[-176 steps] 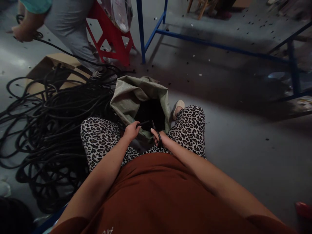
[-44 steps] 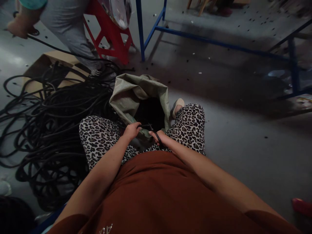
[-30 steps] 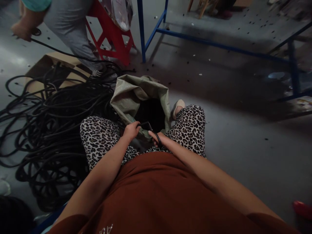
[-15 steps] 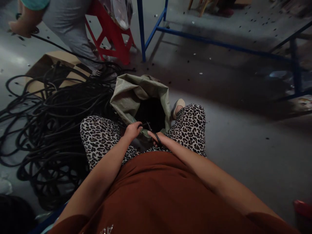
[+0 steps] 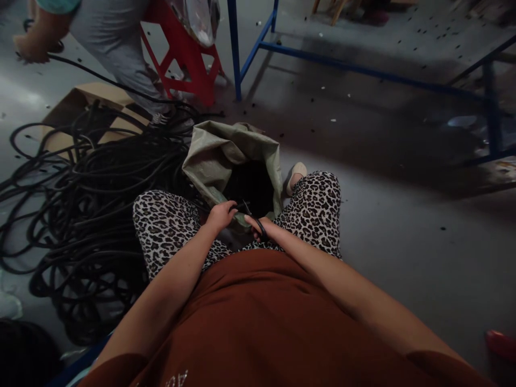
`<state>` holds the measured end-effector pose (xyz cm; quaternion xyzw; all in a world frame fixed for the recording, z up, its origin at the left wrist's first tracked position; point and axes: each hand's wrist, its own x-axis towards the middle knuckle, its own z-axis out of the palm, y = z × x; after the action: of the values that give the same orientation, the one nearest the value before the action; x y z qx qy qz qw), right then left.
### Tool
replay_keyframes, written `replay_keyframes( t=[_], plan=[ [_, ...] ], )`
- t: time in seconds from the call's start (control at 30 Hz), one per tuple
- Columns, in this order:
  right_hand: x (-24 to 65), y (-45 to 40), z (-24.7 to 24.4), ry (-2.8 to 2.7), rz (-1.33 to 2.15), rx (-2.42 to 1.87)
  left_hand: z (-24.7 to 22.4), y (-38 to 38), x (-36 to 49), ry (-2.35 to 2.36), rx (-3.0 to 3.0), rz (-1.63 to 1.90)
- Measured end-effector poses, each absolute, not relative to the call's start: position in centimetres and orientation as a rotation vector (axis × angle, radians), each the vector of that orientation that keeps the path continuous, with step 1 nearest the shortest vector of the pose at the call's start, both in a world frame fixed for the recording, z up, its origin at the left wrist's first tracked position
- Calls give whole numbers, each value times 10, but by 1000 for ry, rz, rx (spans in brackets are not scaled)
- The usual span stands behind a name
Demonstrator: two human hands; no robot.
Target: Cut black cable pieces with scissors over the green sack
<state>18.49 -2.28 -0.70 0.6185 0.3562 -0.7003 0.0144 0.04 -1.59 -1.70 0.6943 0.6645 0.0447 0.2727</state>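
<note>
Between my knees stands an open grey-green woven sack [image 5: 209,161], dark inside. My left hand [image 5: 221,215] is closed on a thin black strip [image 5: 241,206] at the sack's near rim. Black-handled scissors [image 5: 260,228] are in my right hand [image 5: 258,224], their blades pointing toward the strip. Whether the blades touch the strip is too small to tell. A large tangle of black cord [image 5: 100,188] lies on the floor to the left of the sack.
Behind the cord sits an open cardboard box [image 5: 60,110]. Another person's hand [image 5: 34,48] holds a black cord at the upper left. A red stool [image 5: 183,59] and a blue metal frame [image 5: 322,62] stand beyond the sack.
My hands have hardly moved, and the scissor blades look slightly closer to the strip. The other person's hand has shifted a little.
</note>
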Motion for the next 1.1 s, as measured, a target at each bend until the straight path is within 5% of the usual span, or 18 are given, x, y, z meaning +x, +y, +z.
replay_keyframes(
  t=[1.1],
  plan=[
    [190,-22,2,1221,-2039,2005,-17,-18,-7,1861,2096,-116]
  ],
)
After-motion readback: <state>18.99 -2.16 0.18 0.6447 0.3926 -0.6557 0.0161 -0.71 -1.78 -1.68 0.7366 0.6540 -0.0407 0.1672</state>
